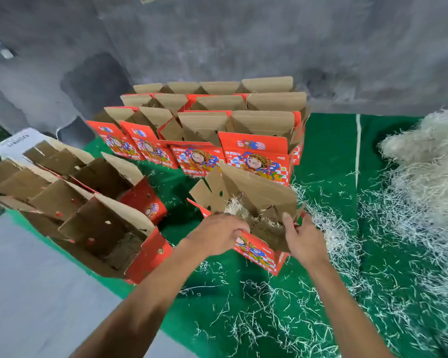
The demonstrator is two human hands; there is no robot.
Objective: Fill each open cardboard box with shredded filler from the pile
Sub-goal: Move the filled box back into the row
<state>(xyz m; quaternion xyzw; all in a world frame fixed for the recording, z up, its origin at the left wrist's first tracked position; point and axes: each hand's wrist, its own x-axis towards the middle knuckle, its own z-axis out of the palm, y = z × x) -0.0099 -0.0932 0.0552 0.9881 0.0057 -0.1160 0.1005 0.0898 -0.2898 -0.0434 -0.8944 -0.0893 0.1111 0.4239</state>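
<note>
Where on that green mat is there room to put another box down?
Mostly bare green mat lies between the far block of boxes and the filler pile. A small patch sits between the left boxes and the held box. Near and right, loose shreds crowd it.

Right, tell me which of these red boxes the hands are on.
The lone red box standing apart on the green mat, nearest the person. The left hand and right hand are at its open top; the other boxes sit in rows, untouched.
</note>
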